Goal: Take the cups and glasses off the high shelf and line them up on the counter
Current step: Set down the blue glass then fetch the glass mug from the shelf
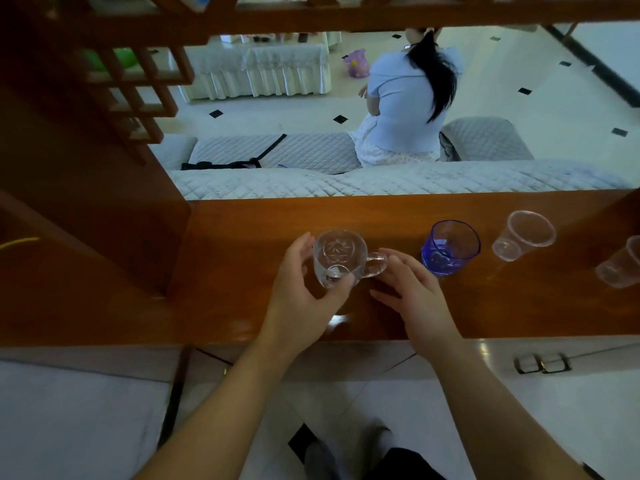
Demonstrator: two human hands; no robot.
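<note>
Head view, looking down on a wooden counter (242,237) that runs across the frame. A clear glass mug (337,258) with a cut star pattern stands on the counter near its middle, handle pointing right. The left hand (304,282) curls around the mug's left and near sides, fingers (341,284) touching the glass near a small label; the grasp looks loose rather than tight. The right hand (410,289) lies beside the handle with its fingers gently bent and spread, fingertips at or just touching the handle loop; it encloses nothing.

To the right of the mug, in a row along the counter: a blue glass (450,245), just beside the right hand; then a clear plastic cup (524,235); then a second clear cup (620,265), cut off by the frame edge. All three appear upright, their apparent tilt owing to the wide lens.

A wooden lattice (135,95) rises at the upper left, and a wooden beam (346,19) crosses the top. Beyond the counter sits a sofa (381,178) with a quilted grey cover; a person (405,98) in a pale top sits on it, back to the camera. Below the counter, white tiled floor (86,427) shows.
</note>
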